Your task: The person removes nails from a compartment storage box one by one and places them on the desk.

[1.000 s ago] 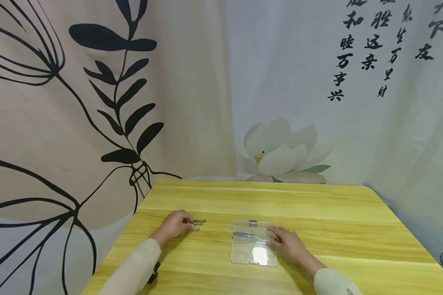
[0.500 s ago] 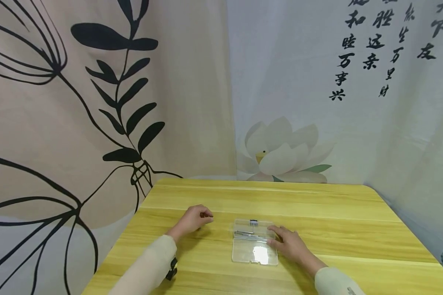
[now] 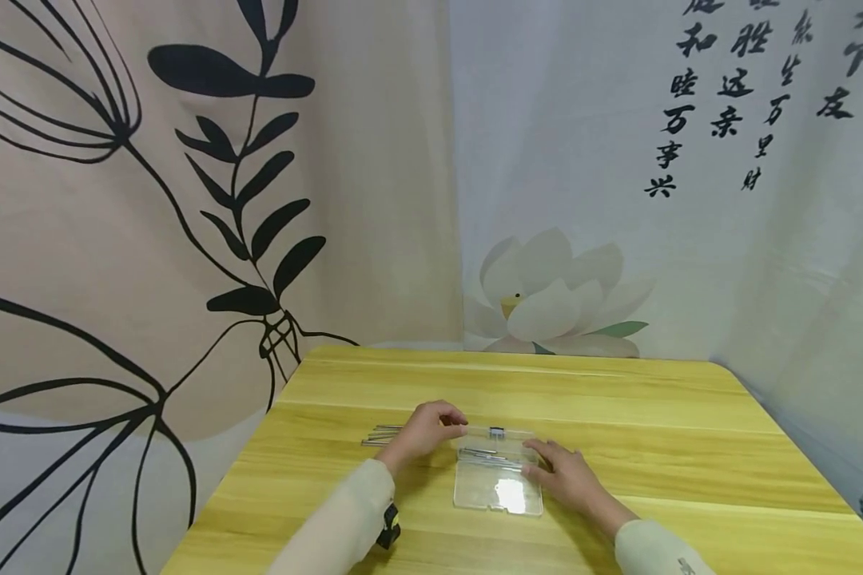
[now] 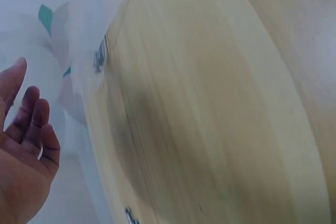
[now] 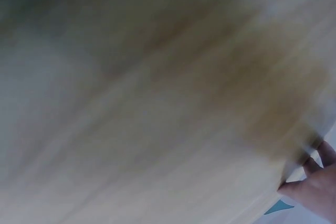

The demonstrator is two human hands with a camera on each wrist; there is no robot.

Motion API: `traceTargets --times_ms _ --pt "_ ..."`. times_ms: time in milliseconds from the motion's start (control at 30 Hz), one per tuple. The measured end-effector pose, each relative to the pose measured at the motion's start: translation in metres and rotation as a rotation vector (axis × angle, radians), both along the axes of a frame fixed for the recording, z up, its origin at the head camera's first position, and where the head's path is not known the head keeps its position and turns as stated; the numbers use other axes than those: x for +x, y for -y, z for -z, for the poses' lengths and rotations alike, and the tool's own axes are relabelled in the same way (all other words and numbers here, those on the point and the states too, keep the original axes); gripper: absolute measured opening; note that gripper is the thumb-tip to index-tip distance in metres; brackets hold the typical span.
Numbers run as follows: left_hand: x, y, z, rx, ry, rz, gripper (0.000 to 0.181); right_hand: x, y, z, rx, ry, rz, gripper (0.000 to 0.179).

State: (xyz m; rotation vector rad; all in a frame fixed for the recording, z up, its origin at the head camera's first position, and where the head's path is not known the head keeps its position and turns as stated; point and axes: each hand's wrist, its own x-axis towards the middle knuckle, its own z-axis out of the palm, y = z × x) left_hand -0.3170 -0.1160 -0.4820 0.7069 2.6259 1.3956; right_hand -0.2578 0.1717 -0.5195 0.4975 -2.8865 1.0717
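In the head view a clear plastic case [image 3: 475, 489] lies opened flat on the wooden table, with several thin metal rods [image 3: 483, 456] in its far half. My left hand [image 3: 426, 431] hovers at the case's far left side. The left wrist view shows that hand [image 4: 26, 156] with fingers loosely bent and parted, nothing visible held. Partly behind the left hand, several loose metal rods [image 3: 379, 436] lie side by side on the table. My right hand [image 3: 564, 479] holds the right side of the case between thumb and fingers; the case is blurred in the right wrist view.
The wooden table [image 3: 654, 447] runs back to a fabric backdrop [image 3: 374, 200] printed with plants, a lotus and black writing. A dark strap with a small device [image 3: 388, 527] sits at the left sleeve. A blue-and-white catch [image 3: 496, 433] marks the case's far edge.
My left hand has moved right, from the loose rods to the far left side of the case, uncovering the rods. The right hand stays on the case.
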Motion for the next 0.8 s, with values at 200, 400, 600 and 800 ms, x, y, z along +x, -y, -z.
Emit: traceTargets --times_ms 200,400,600,800 --pt "-0.001 -0.017 0.002 -0.015 0.026 0.017 0.013 -0.001 -0.002 0.002 0.007 0.003 0.0 0.048" --pt "-0.005 -0.024 0.01 -0.053 0.038 0.028 0.01 -0.001 -0.002 0.001 0.014 0.007 -0.001 0.048" --pt "-0.004 -0.026 0.014 -0.087 0.041 0.02 0.008 -0.003 -0.003 0.0 0.013 0.024 -0.011 0.049" --pt "-0.004 -0.026 0.016 -0.1 0.053 0.038 0.009 -0.003 -0.004 0.001 0.013 0.018 -0.01 0.048"
